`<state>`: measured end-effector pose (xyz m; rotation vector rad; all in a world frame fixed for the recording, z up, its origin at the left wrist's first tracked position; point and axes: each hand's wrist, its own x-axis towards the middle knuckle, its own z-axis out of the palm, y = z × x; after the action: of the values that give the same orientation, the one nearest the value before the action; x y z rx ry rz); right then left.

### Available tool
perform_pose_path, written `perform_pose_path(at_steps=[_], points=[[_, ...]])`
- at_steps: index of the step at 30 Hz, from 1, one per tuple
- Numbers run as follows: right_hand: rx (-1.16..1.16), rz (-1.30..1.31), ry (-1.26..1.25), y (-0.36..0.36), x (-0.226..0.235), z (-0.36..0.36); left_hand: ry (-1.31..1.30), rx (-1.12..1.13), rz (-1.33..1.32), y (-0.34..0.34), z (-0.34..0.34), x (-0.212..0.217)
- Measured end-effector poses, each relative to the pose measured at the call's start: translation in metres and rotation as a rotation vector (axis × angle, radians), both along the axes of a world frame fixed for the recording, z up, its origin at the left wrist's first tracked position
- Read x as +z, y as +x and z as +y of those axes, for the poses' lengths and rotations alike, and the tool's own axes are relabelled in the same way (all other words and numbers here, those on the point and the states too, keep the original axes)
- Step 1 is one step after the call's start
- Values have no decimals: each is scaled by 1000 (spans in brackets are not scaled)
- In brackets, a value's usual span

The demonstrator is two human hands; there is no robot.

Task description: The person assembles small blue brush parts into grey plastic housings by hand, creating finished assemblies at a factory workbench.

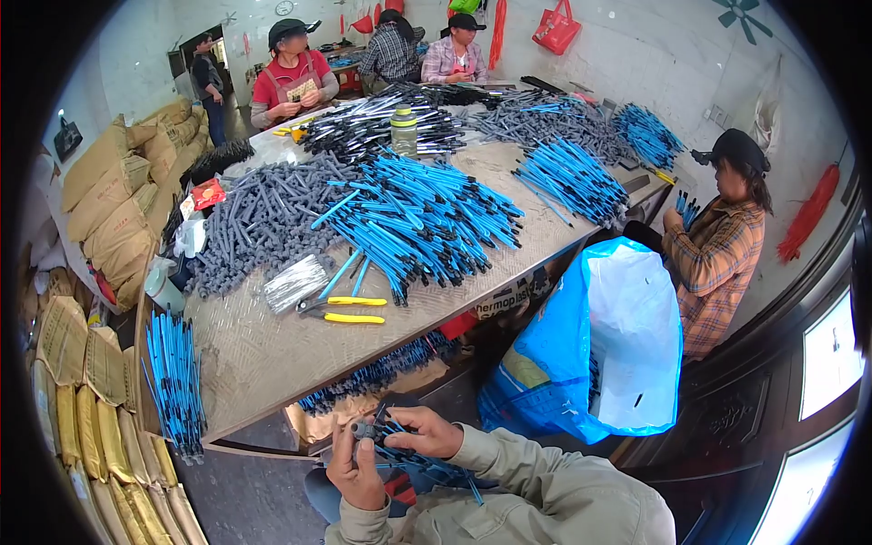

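Over my lap, my left hand (356,468) is closed, with a small grey plastic fitting (367,431) pinched between thumb and fingers. Close against it, my right hand (422,431) grips thin blue rods with black ends (392,427); how many is hidden by the fingers. More blue rods (445,471) lie across my lap below the hands. On the table ahead are a big heap of blue rods (427,218) and a pile of grey plastic pieces (263,218). Yellow-handled pliers (354,309) rest near the table edge beside a bundle of clear thin strips (297,282).
A large blue bag with white lining (636,336) stands right of me. Upright blue rods (175,381) lean at the table's left corner. A lidded bottle (403,130) stands on the table (254,363). Brown sacks (113,209) are stacked left. A person in plaid (727,236) works at right.
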<state>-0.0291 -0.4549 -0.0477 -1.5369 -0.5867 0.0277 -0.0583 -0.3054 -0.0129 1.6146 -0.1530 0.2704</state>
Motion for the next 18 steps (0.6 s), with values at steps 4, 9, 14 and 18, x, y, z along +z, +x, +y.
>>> perform_pose_path(at_steps=[4,9,14,18], points=[[124,289,120,-2,6,-4,-9,-34,-55,7,1,-7],[83,359,402,-14,4,11,11,4,17,-2,7,-8],[144,335,508,-10,11,10,87,64,15,-10,5,4],[103,192,300,6,19,-2,138,101,1,0,1,2]])
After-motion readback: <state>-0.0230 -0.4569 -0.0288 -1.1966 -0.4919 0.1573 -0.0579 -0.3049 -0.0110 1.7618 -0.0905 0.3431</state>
